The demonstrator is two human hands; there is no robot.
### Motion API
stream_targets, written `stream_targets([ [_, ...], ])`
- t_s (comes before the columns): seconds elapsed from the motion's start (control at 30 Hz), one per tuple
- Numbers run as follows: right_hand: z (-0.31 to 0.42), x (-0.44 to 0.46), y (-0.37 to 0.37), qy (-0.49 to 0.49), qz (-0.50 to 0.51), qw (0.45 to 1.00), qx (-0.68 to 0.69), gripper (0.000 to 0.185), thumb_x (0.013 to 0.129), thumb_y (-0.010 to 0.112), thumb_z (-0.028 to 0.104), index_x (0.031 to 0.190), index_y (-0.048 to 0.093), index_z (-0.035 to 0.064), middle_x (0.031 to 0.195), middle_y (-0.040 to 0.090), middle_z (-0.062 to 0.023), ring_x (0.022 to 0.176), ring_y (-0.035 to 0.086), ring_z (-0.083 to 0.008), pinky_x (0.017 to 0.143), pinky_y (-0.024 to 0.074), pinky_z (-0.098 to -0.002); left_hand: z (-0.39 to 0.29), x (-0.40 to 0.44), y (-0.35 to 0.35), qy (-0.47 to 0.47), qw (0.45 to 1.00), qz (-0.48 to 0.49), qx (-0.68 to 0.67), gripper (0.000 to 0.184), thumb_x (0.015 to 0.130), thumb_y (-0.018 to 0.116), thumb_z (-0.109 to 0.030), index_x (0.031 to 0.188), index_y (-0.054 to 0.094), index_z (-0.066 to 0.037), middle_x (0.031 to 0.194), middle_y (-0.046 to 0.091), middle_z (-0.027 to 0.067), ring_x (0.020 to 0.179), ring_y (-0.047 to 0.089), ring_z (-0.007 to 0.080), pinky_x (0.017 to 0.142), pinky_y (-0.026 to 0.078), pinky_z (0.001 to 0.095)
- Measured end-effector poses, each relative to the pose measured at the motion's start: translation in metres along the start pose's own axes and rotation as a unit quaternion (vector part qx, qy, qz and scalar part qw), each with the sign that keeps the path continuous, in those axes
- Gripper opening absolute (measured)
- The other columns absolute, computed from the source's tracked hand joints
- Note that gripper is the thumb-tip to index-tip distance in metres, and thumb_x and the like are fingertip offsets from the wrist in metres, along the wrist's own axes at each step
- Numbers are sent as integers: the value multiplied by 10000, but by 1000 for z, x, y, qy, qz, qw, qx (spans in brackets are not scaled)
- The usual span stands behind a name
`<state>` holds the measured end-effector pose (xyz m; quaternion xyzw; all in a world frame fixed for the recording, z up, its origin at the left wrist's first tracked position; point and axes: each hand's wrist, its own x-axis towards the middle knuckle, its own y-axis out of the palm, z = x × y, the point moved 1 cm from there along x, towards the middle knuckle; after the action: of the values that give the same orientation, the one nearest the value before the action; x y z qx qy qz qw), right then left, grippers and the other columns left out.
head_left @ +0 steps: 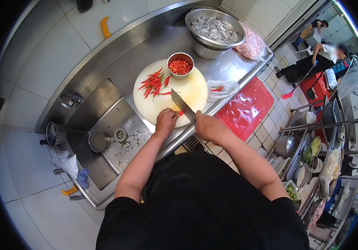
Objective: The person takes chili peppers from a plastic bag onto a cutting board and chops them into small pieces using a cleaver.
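My right hand (209, 127) is closed around the handle of a kitchen knife (184, 106), whose blade lies over the round white cutting board (147, 109). With its fingers pinched, my left hand (166, 121) holds a red chili pepper (181, 113) against the board beside the blade. A pile of whole red chilies (152, 83) lies on the far left part of the board. At its far edge stands a metal container (180, 76) filled with chopped red chili (180, 66). To the right, a clear plastic bag (225, 88) has some red chilies inside.
Left of the board is a steel sink (104, 98) with green scraps and a metal pot (99, 141). Stacked bowls (238, 39) of greyish, squid-like pieces stand at the back beside a pink bag (252, 42). A red mat (245, 110) lies beyond the counter rail; two people are farther right.
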<state>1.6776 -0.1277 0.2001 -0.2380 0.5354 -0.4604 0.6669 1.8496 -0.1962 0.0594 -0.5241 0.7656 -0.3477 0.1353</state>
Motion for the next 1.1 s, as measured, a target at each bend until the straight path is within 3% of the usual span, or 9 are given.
stream_targets([
  [0.07,15,-12,-28,36,76,996,-24,252,934,439,110,1116,500,-55,982,683,-296,950,684,-424,829,540,-509,-1,2,0,-15,1000,3,-19,160,831,728,-169,924,767,-45,868,664,137,867,637,319,805,509,421],
  [0.2,-21,-20,46,-22,-29,999,-4,229,930,435,113,1097,455,-43,890,689,-284,849,700,-417,747,552,-531,-3,-2,0,-29,1000,-2,-11,161,830,730,-171,919,767,-43,873,667,135,875,639,318,809,510,417],
  [0.4,-8,6,5,-69,-66,995,-30,234,929,437,125,1079,475,-51,788,676,-269,748,699,-412,655,551,-535,-4,5,-4,-2,1000,-1,-6,158,829,731,-171,904,765,-37,879,668,135,883,641,312,818,511,409],
  [0.47,18,-12,-29,10,68,998,-3,279,927,447,137,1116,491,-64,820,679,-278,792,701,-416,692,560,-518,-6,4,-6,-52,998,26,-27,157,827,732,-172,899,763,-36,878,667,137,884,639,317,822,508,412],
  [0.57,-12,-23,30,-5,-8,1000,-7,310,927,459,134,1152,481,-77,913,680,-299,893,691,-428,783,554,-502,-4,3,-5,-42,998,27,-24,155,832,724,-171,895,762,-35,883,669,139,889,639,320,829,508,412],
  [0.67,-9,-16,34,32,27,999,-7,306,933,455,131,1155,481,-78,985,672,-313,969,674,-438,849,537,-496,-1,3,-3,-33,999,24,-18,151,834,716,-162,899,760,-33,886,669,143,889,639,326,833,509,416],
  [0.83,6,-5,-3,13,44,999,-4,284,937,436,126,1141,476,-68,986,673,-314,963,675,-446,837,535,-517,0,2,1,-8,1000,16,3,147,841,702,-151,909,758,-34,888,669,152,887,640,337,835,508,430],
  [1.0,-11,-17,42,43,29,999,10,236,941,398,112,1087,475,-55,968,676,-314,953,676,-449,831,538,-518,0,2,1,-14,1000,10,-8,144,844,696,-155,895,756,-34,890,673,159,888,643,340,840,509,430],
  [1.1,-9,1,27,2,13,1000,11,240,941,401,116,1098,457,-57,927,673,-326,909,681,-457,816,539,-534,-2,1,-3,-13,999,29,-4,135,836,706,-152,878,755,-33,876,673,158,877,649,334,830,514,423],
])
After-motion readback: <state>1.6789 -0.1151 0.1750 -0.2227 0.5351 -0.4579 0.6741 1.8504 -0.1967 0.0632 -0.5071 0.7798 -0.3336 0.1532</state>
